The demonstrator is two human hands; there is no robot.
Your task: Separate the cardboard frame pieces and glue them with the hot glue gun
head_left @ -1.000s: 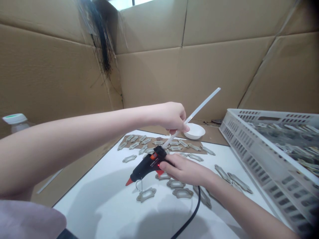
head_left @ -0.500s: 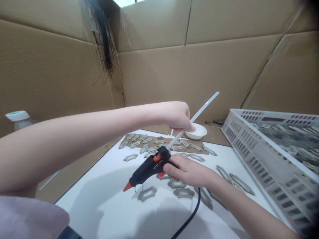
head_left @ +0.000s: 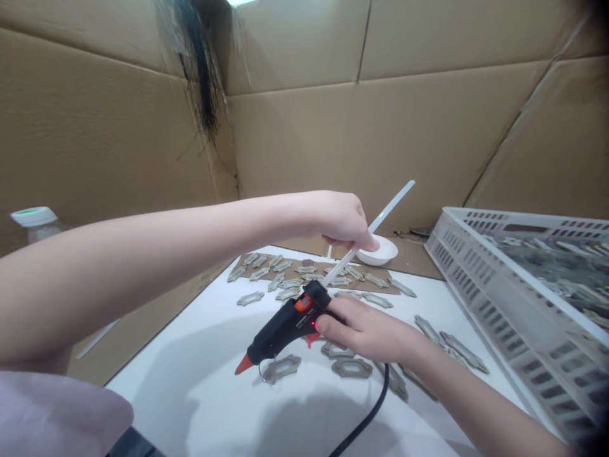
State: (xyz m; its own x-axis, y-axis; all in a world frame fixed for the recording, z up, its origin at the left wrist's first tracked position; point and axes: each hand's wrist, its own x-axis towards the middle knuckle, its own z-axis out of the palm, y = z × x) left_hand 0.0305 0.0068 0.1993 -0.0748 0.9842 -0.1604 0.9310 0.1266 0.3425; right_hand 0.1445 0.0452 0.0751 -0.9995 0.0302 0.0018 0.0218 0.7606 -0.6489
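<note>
Two hands: glue gun, probably stick

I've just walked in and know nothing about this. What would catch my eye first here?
The black glue gun with its orange tip stands out at centre, gripped in the right hand, while the left hand holds a long clear glue stick above it. Small grey frame-shaped pieces lie scattered on the white board, and a white plastic crate sits to the right.

Black glue gun in the right hand, red-tipped ahead of the grip (orange patch just above it); glue stick translucent white.
</note>
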